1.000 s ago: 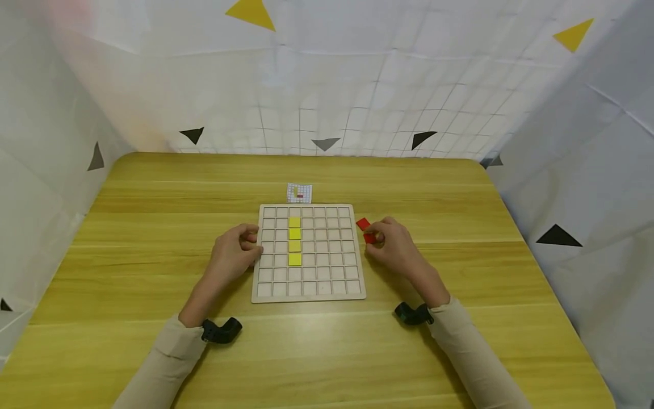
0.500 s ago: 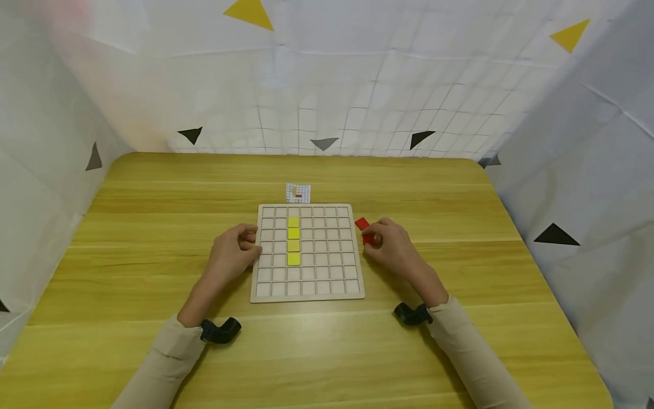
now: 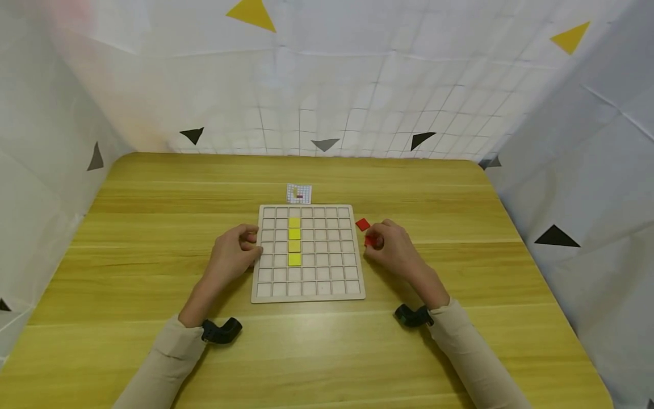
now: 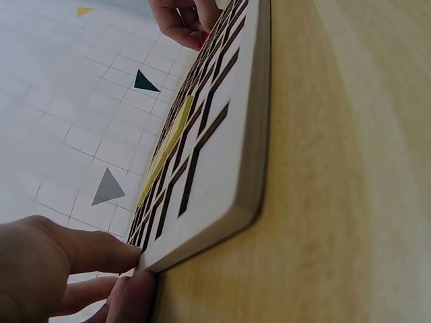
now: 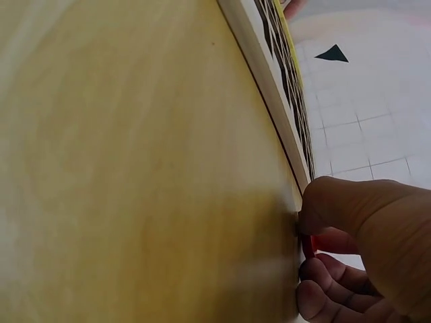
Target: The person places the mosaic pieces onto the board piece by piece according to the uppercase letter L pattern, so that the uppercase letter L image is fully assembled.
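A wooden grid board [image 3: 327, 301] lies on the table, with several yellow square tiles [image 3: 294, 246] in a column in its left half. My left hand [image 3: 235, 250] holds the board's left edge; in the left wrist view, thumb and finger [image 4: 101, 252] meet at that rim. Just right of the board, my right hand [image 3: 395, 247] pinches a red square tile [image 3: 370, 241] between thumb and fingers. The right wrist view shows this tile [image 5: 309, 246] tilted up on edge, partly hidden by the fingers. Another red tile [image 3: 363, 224] lies flat beyond the fingertips.
A small printed card [image 3: 298, 193] with a grid and coloured squares lies behind the board. White cloth walls [image 3: 327, 91] with triangle marks stand around the wooden table [image 3: 327, 352].
The red tile in my right hand has come slightly toward me and tilted, so a gap shows between it and the other red tile. My left hand stays at the board's edge.
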Available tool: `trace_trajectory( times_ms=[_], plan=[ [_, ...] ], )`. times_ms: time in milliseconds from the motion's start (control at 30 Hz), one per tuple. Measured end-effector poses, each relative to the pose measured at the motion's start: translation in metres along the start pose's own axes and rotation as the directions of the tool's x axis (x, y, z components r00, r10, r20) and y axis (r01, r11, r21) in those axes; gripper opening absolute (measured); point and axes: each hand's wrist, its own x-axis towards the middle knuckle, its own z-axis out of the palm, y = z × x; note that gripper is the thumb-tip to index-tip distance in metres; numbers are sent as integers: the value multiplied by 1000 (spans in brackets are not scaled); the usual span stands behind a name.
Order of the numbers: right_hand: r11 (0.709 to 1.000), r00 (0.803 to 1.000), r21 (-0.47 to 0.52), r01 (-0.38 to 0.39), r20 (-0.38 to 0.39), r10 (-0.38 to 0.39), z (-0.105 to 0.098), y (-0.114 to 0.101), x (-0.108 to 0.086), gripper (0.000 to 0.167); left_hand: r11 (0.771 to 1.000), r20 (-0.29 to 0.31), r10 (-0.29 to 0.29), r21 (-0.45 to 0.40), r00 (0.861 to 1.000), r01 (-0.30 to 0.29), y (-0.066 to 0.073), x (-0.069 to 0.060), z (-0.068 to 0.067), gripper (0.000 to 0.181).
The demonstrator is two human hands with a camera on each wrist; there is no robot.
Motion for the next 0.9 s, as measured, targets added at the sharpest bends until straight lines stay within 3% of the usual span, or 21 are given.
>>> trace_trajectory(
  times_ms=[633,900],
  plan=[
    [998,998,15,55,-26,-55,-5,-6,-1,15,1000,-3,-10,-1,1000,10,-2,1,0,47],
    [996,997,46,78,0,-78,-7,-17,-3,14,1000,-2,-10,-4,1000,10,-3,2,1,47]
  ],
)
